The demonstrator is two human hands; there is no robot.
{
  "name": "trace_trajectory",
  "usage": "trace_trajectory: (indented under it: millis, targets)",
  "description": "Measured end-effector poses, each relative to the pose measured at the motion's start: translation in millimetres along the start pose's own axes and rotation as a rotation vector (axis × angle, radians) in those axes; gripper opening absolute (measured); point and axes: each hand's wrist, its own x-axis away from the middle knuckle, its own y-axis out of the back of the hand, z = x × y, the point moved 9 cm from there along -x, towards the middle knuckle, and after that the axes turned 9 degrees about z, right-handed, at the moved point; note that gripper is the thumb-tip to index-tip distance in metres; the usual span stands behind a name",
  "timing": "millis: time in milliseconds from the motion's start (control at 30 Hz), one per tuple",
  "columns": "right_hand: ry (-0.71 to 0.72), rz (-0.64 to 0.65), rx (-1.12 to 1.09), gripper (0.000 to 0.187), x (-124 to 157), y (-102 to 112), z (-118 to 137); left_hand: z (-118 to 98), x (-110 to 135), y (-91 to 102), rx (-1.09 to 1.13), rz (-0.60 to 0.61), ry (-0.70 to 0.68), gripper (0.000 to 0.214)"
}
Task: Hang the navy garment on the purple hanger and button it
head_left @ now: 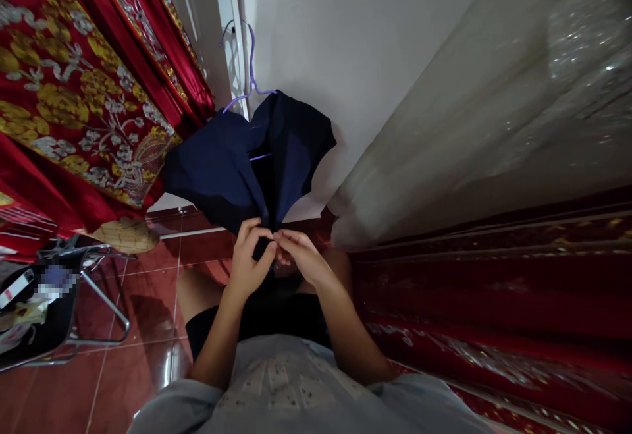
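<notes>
A dark blue open-fronted garment [217, 161] hangs in front of me on a purple hanger [253, 58]. Whether it is a shirt or a jacket I cannot tell. My left hand [251, 256] is at the lower front opening, its fingers curled and closed on the cloth edge. Right beside it, my right hand [303, 256] pinches at the same spot with thumb and forefinger, fingertips touching those of the left. Anything small between the fingertips is hidden. The garment's lower part falls out of sight behind my hands.
Red cloth with gold and silver embroidery [83, 85] hangs at the left. Below it a black folding chair [69, 315] carries small items, including a white box [17, 287]. Plastic-covered cloth [469, 131] and red drapery [469, 296] line the right side. A pale wall [355, 32] stands behind.
</notes>
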Motion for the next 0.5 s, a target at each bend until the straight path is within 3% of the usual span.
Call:
trace_trajectory:
  millis: [133,200,300,400,500]
  targets:
    - [0.062,-0.069,-0.037,0.038,2.2,4.2,8.3,37.9,16.6,-3.3,0.205,-0.243,0.105,0.056]
    - [0.051,-0.055,0.02,0.036,1.9,1.6,5.2,54.8,18.4,-16.2,0.182,-0.186,0.175,0.046]
    - [0.027,-0.02,0.112,0.035,-1.6,-2.9,0.5,65.5,11.0,-30.8,0.089,-0.025,0.215,0.004]
    - [0.054,-0.029,0.163,0.035,-15.3,0.2,15.6,66.1,-2.3,-28.9,0.088,-0.002,0.204,0.021]
    - [0.106,-0.07,0.171,0.028,-46.2,9.5,65.9,70.6,-14.0,-30.7,0.04,0.017,0.218,0.021]
